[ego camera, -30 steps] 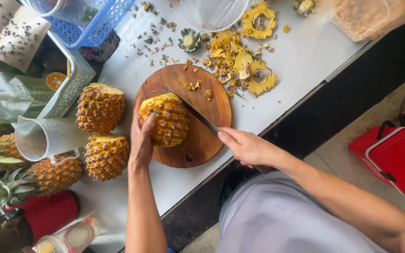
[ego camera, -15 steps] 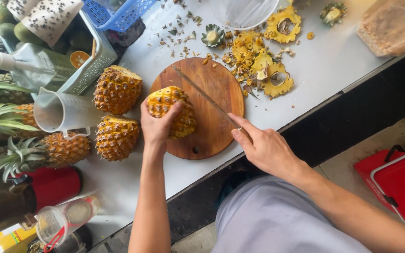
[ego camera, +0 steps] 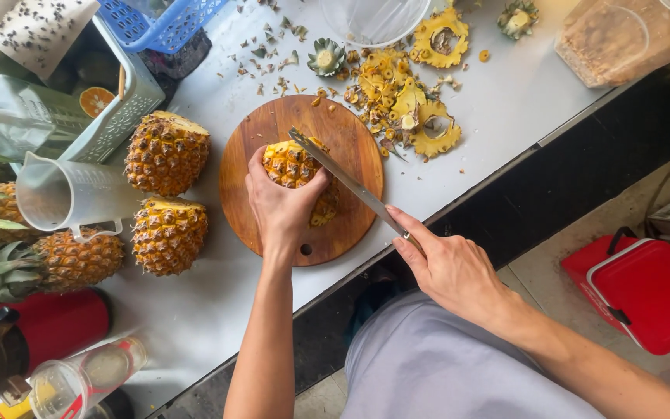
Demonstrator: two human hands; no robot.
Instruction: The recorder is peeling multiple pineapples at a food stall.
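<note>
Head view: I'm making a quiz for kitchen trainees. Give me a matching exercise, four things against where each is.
Things:
1. knife
2. clear measuring jug
3. red box
4. peel scraps

Places:
A. on the floor, far right
B. on the white table above the round board
C. across the pineapple on the board
D. left of the two trimmed pineapples

Pairs: 1-C, 2-D, 3-A, 4-B
</note>
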